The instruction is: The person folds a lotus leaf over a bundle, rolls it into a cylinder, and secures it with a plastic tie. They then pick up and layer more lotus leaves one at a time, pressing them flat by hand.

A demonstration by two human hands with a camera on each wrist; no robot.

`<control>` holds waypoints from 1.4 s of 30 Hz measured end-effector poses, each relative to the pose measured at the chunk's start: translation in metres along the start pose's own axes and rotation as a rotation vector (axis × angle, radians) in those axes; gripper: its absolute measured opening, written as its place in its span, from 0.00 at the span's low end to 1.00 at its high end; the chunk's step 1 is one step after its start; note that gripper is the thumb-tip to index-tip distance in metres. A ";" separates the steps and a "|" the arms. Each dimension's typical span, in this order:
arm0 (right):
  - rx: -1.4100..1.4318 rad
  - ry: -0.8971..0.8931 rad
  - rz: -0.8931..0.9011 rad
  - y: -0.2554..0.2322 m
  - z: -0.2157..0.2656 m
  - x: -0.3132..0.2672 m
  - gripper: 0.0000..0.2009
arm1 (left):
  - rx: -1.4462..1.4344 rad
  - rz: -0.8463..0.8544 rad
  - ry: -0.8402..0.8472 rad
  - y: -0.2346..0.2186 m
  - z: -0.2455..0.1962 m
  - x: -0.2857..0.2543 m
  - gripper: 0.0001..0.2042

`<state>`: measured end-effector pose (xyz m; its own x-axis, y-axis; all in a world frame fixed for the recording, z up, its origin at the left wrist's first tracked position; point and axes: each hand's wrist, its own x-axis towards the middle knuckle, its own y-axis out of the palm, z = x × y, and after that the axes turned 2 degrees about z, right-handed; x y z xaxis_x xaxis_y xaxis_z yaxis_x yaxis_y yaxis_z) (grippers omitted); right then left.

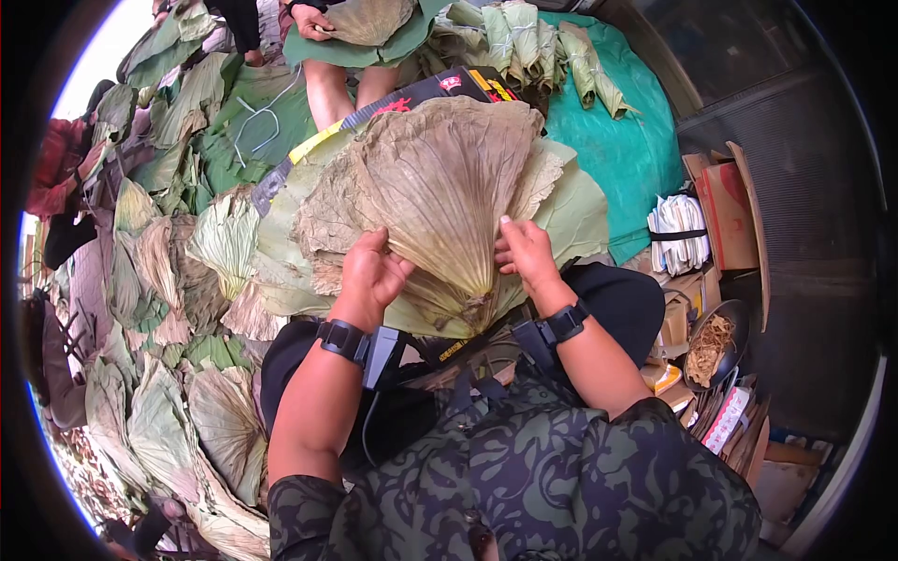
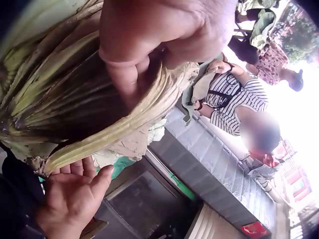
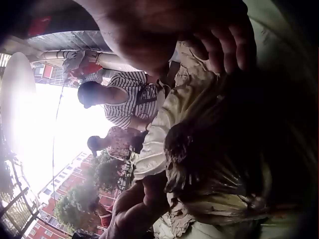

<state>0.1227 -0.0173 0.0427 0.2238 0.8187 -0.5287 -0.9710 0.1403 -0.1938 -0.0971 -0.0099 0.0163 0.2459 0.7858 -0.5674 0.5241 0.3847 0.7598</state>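
A large brown dried lotus leaf (image 1: pixel 440 178) lies fanned out across the person's lap, its ribs running down to a yellowish base. At its left side the left hand (image 1: pixel 372 271) grips the leaf with curled fingers; a raised fold of leaf partly hides them in the left wrist view. By the right edge, the right hand (image 1: pixel 526 252) touches the leaf with its fingers, the thumb spread apart in the left wrist view (image 2: pixel 75 194). Paler green lotus leaves (image 1: pixel 575 210) are spread underneath. Deep shadow covers much of the leaf in the right wrist view.
More dried leaves (image 1: pixel 224 421) cover the ground at left. Leaf bundles (image 1: pixel 524 42) lie on a green tarp (image 1: pixel 608 131) at the back right. Cardboard boxes (image 1: pixel 730 215) and a dark pan (image 1: pixel 734 323) stand at right. Another person's hand (image 1: pixel 311 21) holds a leaf opposite.
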 end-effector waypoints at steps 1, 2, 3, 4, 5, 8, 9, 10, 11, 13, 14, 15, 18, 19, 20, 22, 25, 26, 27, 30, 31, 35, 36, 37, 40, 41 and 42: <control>0.004 0.004 0.002 0.000 0.001 0.005 0.17 | 0.004 -0.004 -0.001 0.002 0.000 -0.001 0.15; 0.120 0.066 -0.022 0.001 0.001 0.010 0.18 | -0.010 -0.002 0.008 0.004 0.000 -0.001 0.15; 0.236 0.129 -0.046 0.001 0.001 0.014 0.18 | -0.023 0.000 0.018 0.005 0.000 -0.001 0.15; 0.299 0.166 -0.039 -0.001 -0.003 0.020 0.19 | -0.018 -0.005 0.022 0.002 -0.001 0.000 0.15; 0.304 0.169 -0.029 -0.004 -0.005 0.026 0.19 | -0.011 0.122 0.039 -0.003 -0.002 0.002 0.14; 0.763 0.197 0.220 -0.005 0.000 0.027 0.17 | 0.026 0.272 0.063 -0.015 -0.007 0.004 0.13; 0.766 0.200 0.220 -0.006 0.000 0.026 0.17 | 0.051 0.308 0.071 -0.016 -0.010 0.004 0.13; 0.690 0.089 0.313 -0.010 -0.001 0.027 0.15 | -0.107 0.363 0.029 -0.016 -0.014 0.003 0.11; 0.611 -0.023 0.405 -0.011 -0.001 0.027 0.14 | -0.105 0.361 0.028 -0.015 -0.018 0.004 0.11; 0.588 -0.051 0.392 -0.008 -0.006 0.026 0.14 | -0.221 0.087 0.151 0.003 -0.033 0.000 0.11; 0.531 -0.105 0.325 -0.007 -0.011 0.025 0.14 | -0.183 0.012 0.237 -0.002 -0.037 0.005 0.13; 0.472 -0.159 0.259 -0.005 -0.013 0.023 0.14 | -0.184 0.012 0.240 -0.008 -0.037 0.010 0.13; 0.745 -0.100 0.348 -0.008 -0.006 0.033 0.15 | 0.253 -0.238 0.476 -0.026 -0.035 0.017 0.16; 0.871 -0.057 0.398 -0.010 -0.001 0.041 0.16 | 0.259 -0.238 0.473 -0.032 -0.032 0.018 0.16; 0.868 -0.042 0.381 -0.010 0.001 0.050 0.14 | 0.373 -0.277 0.500 -0.038 -0.029 0.019 0.16; 0.770 -0.120 0.222 -0.008 0.006 0.059 0.12 | 0.535 -0.371 0.584 -0.034 -0.025 0.013 0.16; 0.590 -0.249 -0.052 -0.005 -0.006 0.064 0.08 | 0.828 -0.484 0.839 -0.045 -0.031 0.013 0.14; 0.323 -0.283 -0.201 -0.006 -0.014 0.064 0.09 | 0.954 -0.565 0.840 -0.048 -0.031 0.011 0.15; 0.053 -0.311 -0.347 -0.007 -0.024 0.067 0.11 | 0.956 -0.559 0.839 -0.052 -0.031 0.012 0.15; 0.075 -0.226 -0.393 -0.006 -0.050 0.078 0.17 | 1.226 -0.764 0.809 -0.055 -0.028 0.010 0.19; 0.070 -0.194 -0.379 -0.006 -0.052 0.079 0.19 | 1.234 -0.760 0.809 -0.059 -0.029 0.009 0.19; -0.231 -0.328 -0.458 -0.010 -0.037 0.061 0.23 | 1.353 -0.928 0.719 -0.057 -0.034 -0.001 0.20; -0.371 -0.400 -0.514 -0.013 -0.028 0.052 0.26 | 1.465 -0.976 0.950 -0.054 -0.035 -0.003 0.21; -0.364 -0.402 -0.504 -0.011 -0.015 0.047 0.26 | 1.568 -1.024 1.187 -0.045 -0.037 -0.007 0.22; -0.580 -0.922 -0.491 0.001 0.016 0.037 0.25 | 1.914 -0.449 1.438 0.004 -0.026 -0.013 0.20; -0.624 -1.017 -0.330 0.012 0.029 0.042 0.25 | 1.964 -0.304 1.363 0.014 -0.021 -0.006 0.19; -0.664 -1.110 -0.167 0.023 0.038 0.050 0.26 | 2.054 -0.248 1.332 0.025 -0.016 0.003 0.21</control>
<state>0.1080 0.0486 0.0431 -0.1618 0.8831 0.4404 -0.6400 0.2458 -0.7280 -0.0963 0.0096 0.0386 0.1015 0.8845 0.4554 0.4281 0.3744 -0.8226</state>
